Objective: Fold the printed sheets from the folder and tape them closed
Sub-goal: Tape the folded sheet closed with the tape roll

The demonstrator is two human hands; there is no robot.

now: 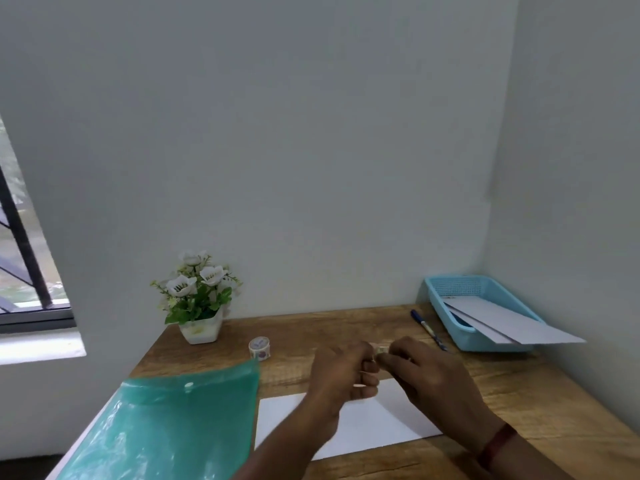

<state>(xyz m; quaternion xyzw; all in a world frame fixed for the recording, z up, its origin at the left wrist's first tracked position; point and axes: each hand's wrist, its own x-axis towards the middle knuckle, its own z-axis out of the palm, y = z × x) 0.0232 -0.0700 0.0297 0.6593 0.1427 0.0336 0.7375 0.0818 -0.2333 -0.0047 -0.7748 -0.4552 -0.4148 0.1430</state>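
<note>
A folded white sheet lies on the wooden desk in front of me. Above it, my left hand and my right hand meet, both pinching a small pale piece of tape between their fingertips. A roll of patterned tape stands on the desk behind the translucent green folder, which lies at the left. Two folded white sheets rest in the blue basket at the back right, sticking out over its front rim.
A blue pen lies left of the basket. A white pot of artificial flowers stands at the back left against the wall. The desk sits in a corner, walls behind and to the right; a window is at the far left.
</note>
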